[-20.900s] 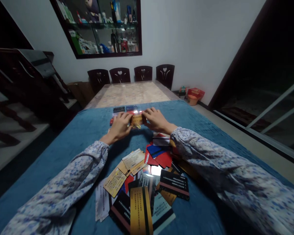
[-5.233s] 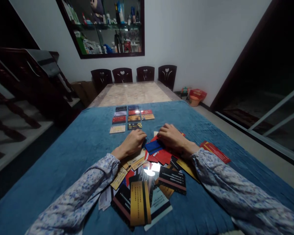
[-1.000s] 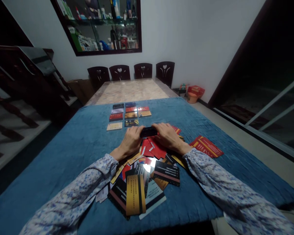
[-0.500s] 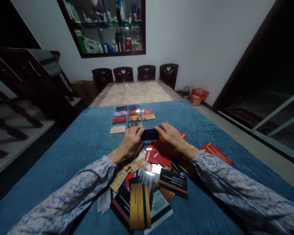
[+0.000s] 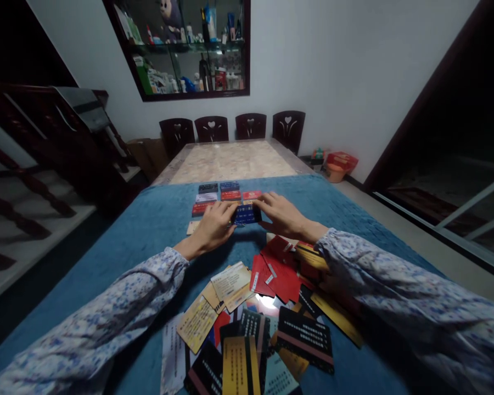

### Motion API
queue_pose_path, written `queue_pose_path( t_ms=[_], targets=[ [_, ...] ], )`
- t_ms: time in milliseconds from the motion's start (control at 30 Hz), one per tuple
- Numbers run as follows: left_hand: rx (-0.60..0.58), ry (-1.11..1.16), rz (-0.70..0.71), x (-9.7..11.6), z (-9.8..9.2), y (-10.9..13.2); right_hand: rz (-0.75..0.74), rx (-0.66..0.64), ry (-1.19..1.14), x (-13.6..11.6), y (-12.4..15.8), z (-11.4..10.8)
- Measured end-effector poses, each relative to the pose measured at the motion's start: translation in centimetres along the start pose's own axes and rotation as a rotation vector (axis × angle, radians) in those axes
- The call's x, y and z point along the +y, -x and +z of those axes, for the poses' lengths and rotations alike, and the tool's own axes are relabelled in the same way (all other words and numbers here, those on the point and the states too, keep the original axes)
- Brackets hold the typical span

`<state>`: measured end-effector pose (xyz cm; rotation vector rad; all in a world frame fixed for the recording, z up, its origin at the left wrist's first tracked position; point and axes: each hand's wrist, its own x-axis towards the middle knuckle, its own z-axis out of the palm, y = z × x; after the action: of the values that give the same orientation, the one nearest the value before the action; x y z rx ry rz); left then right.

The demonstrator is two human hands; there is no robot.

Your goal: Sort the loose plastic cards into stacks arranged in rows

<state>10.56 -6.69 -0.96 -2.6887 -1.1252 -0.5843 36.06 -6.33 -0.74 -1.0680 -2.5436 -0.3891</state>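
The tabletop [image 5: 239,159] carries a blue cloth [image 5: 135,230] over its near part; its stone-patterned far part remains exposed. Four dark chairs [image 5: 250,127] stand beyond the far edge, against a white wall [image 5: 354,71]. The left hand [image 5: 212,225] and right hand [image 5: 283,215] grip opposite ends of a dark blue card [image 5: 247,214], between arranged cards [image 5: 230,195] and a loose pile [image 5: 234,285]. Cloth extends outward past both forearms.

Cards [image 5: 253,323] lie on cloth [image 5: 132,241] — chairs [image 5: 242,127] behind.
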Motion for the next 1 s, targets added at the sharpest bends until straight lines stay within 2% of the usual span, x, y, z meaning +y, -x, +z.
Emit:
queue_pose_path(
  t_ms=[167,367,533,700,1000],
  targets=[
    [-0.036,-0.036,-0.039,-2.2,-0.4,-2.1,-0.005,-0.039,0.005,1.9,-3.3,0.4],
    [-0.099,-0.077,-0.118,-4.9,-0.1,-4.9,-0.050,-0.022,-0.035,4.7,-6.8,1.6],
    [-0.119,-0.099,-0.155,-7.5,0.8,-6.9,-0.041,-0.049,-0.093,7.0,-9.8,3.8],
    [-0.137,-0.107,-0.164,-9.9,1.9,-8.8,0.029,-0.070,-0.119,8.8,-12.8,6.2],
    [-0.200,-0.127,-0.216,-13.2,4.5,-11.6,0.071,-0.157,-0.163,11.0,-15.6,7.7]
  ],
)
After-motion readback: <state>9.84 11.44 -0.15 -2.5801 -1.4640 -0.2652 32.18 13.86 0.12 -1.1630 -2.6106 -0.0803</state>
